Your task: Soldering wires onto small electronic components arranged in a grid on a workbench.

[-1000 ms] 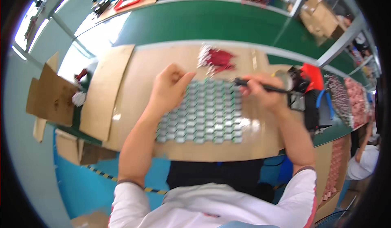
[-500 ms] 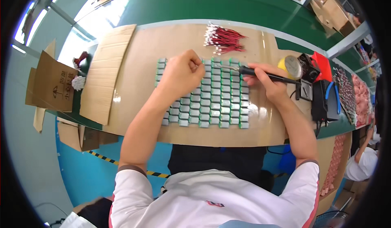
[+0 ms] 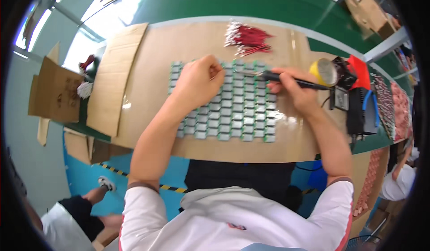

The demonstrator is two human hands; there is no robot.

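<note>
Rows of small grey cells with green edges [image 3: 225, 112] lie in a block on the brown cardboard sheet in front of me. Over the upper left of the block is my left hand [image 3: 199, 80], its fingers pinched together; what they hold, if anything, is hidden. My right hand [image 3: 298, 90] grips a soldering iron [image 3: 269, 76] by its black handle. The iron's metal tip points left, over the top rows and close to my left fingers. Beyond the block lies a bundle of red and black wires with white connectors [image 3: 251, 38].
On the right stand a yellow-rimmed spool [image 3: 323, 72], a red holder [image 3: 359, 72], a black box [image 3: 356, 110] and a blue-handled tool [image 3: 374, 103]. A flat cardboard piece [image 3: 118, 81] and an open carton [image 3: 58, 90] are at left. Another person [image 3: 74, 224] is at lower left.
A person has come into view at the lower left. The whole view has shifted slightly; my hands hold nearly the same pose, and the iron has barely moved.
</note>
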